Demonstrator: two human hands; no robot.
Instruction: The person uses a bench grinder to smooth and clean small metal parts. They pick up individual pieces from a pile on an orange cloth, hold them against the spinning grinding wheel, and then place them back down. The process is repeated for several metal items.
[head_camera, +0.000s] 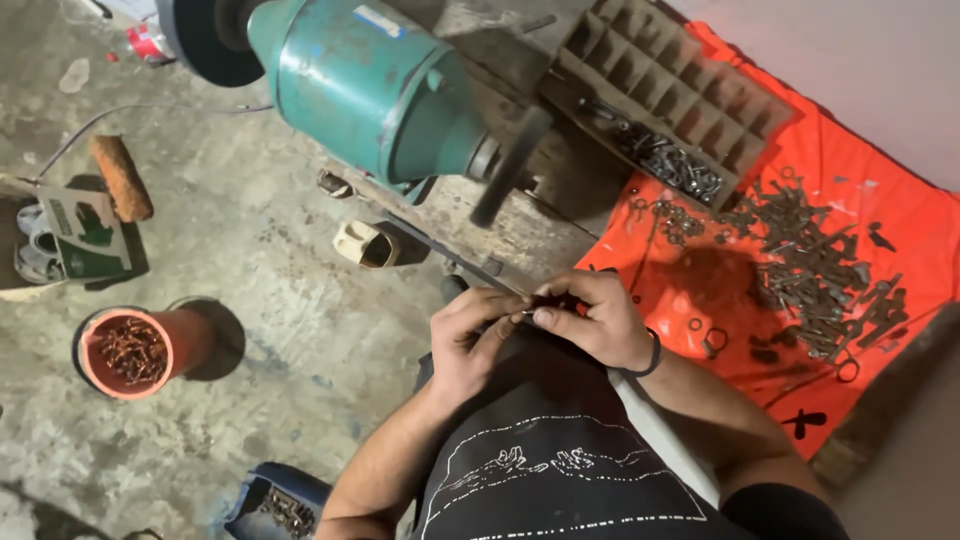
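Metal, small and thin, is pinched between the fingertips of both hands: a small metal part (527, 312), too small to identify further, sits where the left hand (470, 340) and the right hand (590, 320) meet, just above the person's lap. Both hands are closed on this part, the left thumb and forefinger from one side, the right fingers curled over it from the other. A dark band circles the right wrist. Directly ahead of the hands stands a teal bench grinder (370, 85) on a worn wooden bench (545, 225), its dark wheel (510, 165) nearest the fingers; whether the wheel is turning cannot be told. To the right, an orange cloth (900, 215) carries a heap of rusty keys and rings (815, 270), and a compartment tray (680, 85) lies at its upper edge with bright metal pieces in one section. On the concrete floor to the left are an orange bucket (135, 352) of reddish scrap, a paint roller (120, 177) and a blue bin (275, 505). Risk assessment: the part is held by fingertips only, so it could slip and drop to the floor or be lost in the heap. Fingers close to the wheel could be abraded if it spins.
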